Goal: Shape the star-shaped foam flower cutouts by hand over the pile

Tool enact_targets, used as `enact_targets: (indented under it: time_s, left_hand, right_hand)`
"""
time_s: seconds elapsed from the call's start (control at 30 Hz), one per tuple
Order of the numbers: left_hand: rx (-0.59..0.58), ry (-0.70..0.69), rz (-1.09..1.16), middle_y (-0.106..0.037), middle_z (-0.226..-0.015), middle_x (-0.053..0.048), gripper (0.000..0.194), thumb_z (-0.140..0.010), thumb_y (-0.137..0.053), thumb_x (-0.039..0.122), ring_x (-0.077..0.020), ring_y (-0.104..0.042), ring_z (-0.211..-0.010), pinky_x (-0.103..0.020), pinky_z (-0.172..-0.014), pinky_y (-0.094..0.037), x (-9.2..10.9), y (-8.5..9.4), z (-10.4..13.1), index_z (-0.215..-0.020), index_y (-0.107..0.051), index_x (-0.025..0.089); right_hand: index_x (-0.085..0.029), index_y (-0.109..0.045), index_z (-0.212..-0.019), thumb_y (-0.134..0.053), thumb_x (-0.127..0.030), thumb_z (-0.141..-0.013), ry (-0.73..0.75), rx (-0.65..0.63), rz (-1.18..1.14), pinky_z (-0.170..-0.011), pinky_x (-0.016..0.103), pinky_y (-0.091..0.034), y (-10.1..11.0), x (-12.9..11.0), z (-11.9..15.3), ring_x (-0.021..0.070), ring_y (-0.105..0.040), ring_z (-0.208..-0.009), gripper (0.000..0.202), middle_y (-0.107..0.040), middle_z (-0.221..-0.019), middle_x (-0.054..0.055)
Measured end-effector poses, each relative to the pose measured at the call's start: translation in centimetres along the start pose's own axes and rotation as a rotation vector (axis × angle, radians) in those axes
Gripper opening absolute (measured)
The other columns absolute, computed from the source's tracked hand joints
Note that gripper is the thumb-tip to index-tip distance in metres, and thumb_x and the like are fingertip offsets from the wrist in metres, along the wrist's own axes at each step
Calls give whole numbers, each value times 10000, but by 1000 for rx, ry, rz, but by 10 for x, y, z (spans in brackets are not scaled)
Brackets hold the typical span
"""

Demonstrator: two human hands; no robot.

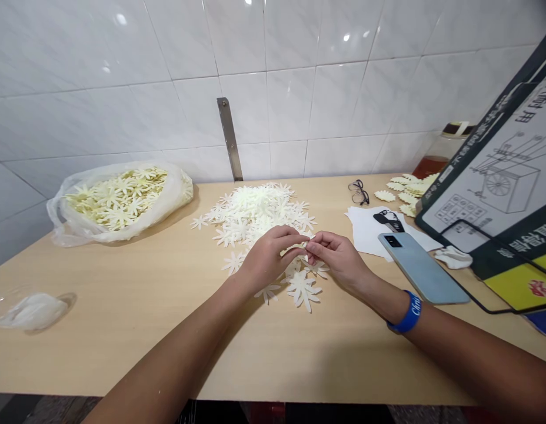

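Note:
Just in front of a heap of pale flower-shaped cutouts [262,206], my two hands meet over the table. My left hand [275,253] has its thumb and fingers drawn together on a small white piece. My right hand [335,256] pinches at the same spot, its fingertips touching the piece, which is mostly hidden. Below them a loose flower cutout [303,288] lies flat, with other cutouts beside it and partly under my hands. A blue wristband [408,313] circles my right wrist.
On the left, a plastic bag [176,200] holds yellowish cutouts, and a small clear bag [35,311] lies nearer. To the right are glasses [358,192], white paper [363,229], a phone [423,268], leaf-like cutouts [409,189], a jar [438,150] and a large box [498,176].

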State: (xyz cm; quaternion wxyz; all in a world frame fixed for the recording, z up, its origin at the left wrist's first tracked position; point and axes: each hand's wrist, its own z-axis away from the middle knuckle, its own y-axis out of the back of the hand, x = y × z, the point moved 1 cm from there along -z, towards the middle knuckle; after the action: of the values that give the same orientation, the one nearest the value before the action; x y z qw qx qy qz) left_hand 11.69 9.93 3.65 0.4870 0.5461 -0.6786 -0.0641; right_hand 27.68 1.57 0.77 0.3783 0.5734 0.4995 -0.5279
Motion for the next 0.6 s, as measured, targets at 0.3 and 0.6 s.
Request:
enact_targets:
  time_s: [0.3, 0.6]
  left_hand:
    - [-26, 185, 280, -686, -874, -66, 148, -852, -622, 304, -162, -628, -832, -250, -716, -502, 11, 0, -1, -852, -720, 194]
    - [123, 447, 554, -664, -785, -42, 208, -770, -692, 346, -133, -598, -731, -249, -691, -491, 6, -3, -4, -814, -694, 143]
  right_hand:
    - [-191, -649, -684, -761, -398, -761, 7, -16, -45, -588, 290, -457, 1, -1, 1, 143, -554, -564, 248, -621, -589, 2]
    - [-192, -642, -709, -744, -435, -771, -4, -23, -40, -602, 291, -451, 1, 0, 0, 142, -550, -589, 271, -634, -645, 14]
